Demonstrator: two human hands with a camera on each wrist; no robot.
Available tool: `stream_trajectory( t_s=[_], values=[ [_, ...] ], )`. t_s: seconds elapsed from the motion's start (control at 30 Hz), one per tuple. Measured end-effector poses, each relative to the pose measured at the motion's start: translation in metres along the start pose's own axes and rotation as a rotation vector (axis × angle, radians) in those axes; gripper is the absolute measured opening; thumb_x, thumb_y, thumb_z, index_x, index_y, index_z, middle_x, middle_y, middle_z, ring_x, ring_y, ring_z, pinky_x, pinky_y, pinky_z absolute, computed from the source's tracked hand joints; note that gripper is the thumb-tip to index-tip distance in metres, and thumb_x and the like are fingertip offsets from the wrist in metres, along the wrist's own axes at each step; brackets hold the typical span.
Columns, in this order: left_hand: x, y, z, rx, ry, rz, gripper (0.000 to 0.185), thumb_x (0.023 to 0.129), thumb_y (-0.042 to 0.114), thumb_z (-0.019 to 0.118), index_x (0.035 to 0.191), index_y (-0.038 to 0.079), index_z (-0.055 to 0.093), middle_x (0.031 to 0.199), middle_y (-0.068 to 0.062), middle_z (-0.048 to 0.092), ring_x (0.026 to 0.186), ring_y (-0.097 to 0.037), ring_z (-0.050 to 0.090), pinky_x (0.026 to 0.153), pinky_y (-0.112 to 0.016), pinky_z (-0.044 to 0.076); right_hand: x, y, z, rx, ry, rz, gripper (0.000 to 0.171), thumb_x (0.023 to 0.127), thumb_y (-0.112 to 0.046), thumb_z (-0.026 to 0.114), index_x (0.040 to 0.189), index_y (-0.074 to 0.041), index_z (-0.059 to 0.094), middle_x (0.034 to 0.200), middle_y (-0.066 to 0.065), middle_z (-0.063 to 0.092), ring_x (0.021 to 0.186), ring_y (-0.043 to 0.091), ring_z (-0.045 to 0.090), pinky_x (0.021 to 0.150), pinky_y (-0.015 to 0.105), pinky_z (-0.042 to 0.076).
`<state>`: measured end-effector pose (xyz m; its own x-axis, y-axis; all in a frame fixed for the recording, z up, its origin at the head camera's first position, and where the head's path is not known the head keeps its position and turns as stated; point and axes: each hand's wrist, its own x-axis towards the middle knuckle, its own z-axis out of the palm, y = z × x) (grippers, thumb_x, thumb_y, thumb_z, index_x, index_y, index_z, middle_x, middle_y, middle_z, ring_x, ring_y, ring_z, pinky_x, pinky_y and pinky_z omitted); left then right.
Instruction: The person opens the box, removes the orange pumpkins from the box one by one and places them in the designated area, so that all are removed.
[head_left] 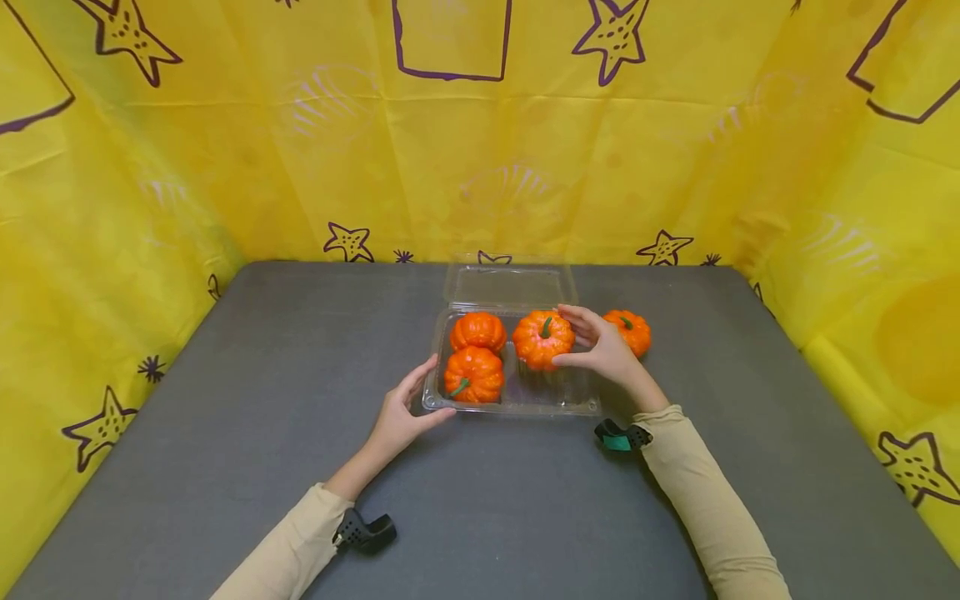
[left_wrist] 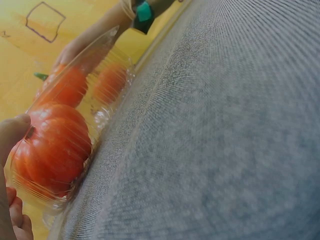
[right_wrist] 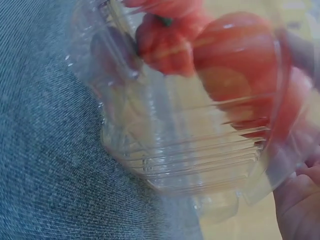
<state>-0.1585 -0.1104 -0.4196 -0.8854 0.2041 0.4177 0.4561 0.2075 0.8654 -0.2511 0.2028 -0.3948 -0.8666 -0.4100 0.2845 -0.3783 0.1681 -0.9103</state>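
A clear plastic clamshell container [head_left: 551, 409] lies on the table with its lid [head_left: 512, 286] folded back. Two small orange pumpkins, a front one [head_left: 474, 375] and a back one [head_left: 477, 332], sit in its left half. My right hand [head_left: 603, 346] grips another pumpkin [head_left: 542, 340] between thumb and fingers, over the right half. Its green stem points up. At the container's left front corner is my left hand [head_left: 397, 417], with thumb and fingers spread along the edge. In the left wrist view, the left thumb [left_wrist: 17, 127] lies at the rim beside a pumpkin [left_wrist: 55, 145].
One more pumpkin [head_left: 630, 332] rests on the grey table [head_left: 480, 508], just right of the container and partly behind the right hand. Yellow cloth [head_left: 480, 167] with starfish drawings hangs behind the table and along both sides.
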Motion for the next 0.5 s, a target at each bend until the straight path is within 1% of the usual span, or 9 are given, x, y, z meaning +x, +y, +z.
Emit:
stream_trajectory(
  t_s=[0.1,0.2,0.33,0.5],
  values=[
    [0.0001,0.0007,-0.0001,0.0,0.0,-0.002,0.068,0.067,-0.007,0.074,0.127,-0.012,0.04,0.132,-0.023,0.039,0.123,-0.031,0.034,0.098,-0.043,0.026,0.0,0.0036,-0.0021,0.05,0.001,0.041,0.076,0.066,0.0,0.077,0.131,0.005,0.04,0.131,0.022,0.041,0.116,0.031,0.043,0.087,0.029,0.042],
    [-0.0001,0.001,0.0,0.0,-0.002,-0.005,0.069,0.067,-0.007,0.074,0.127,-0.012,0.04,0.132,-0.023,0.039,0.123,-0.03,0.034,0.098,-0.043,0.026,-0.0003,0.0044,-0.0035,0.093,0.002,0.065,0.073,0.064,0.0,0.078,0.129,0.004,0.044,0.128,0.022,0.045,0.114,0.03,0.045,0.084,0.03,0.043],
    [-0.0003,0.0012,0.0003,0.002,-0.005,-0.01,0.069,0.067,-0.007,0.074,0.127,-0.012,0.04,0.132,-0.023,0.039,0.123,-0.03,0.034,0.098,-0.042,0.026,-0.0009,0.0015,-0.0039,0.126,0.005,0.078,0.071,0.064,0.002,0.078,0.126,0.007,0.045,0.125,0.023,0.046,0.113,0.029,0.046,0.084,0.031,0.044],
    [-0.0003,0.0007,-0.0004,0.003,-0.004,-0.015,0.069,0.068,-0.006,0.074,0.127,-0.011,0.04,0.132,-0.022,0.039,0.123,-0.029,0.034,0.099,-0.041,0.026,-0.0021,-0.0036,-0.0047,0.152,0.009,0.088,0.069,0.063,0.003,0.078,0.124,0.009,0.046,0.122,0.024,0.048,0.108,0.025,0.05,0.08,0.032,0.047]
  ],
)
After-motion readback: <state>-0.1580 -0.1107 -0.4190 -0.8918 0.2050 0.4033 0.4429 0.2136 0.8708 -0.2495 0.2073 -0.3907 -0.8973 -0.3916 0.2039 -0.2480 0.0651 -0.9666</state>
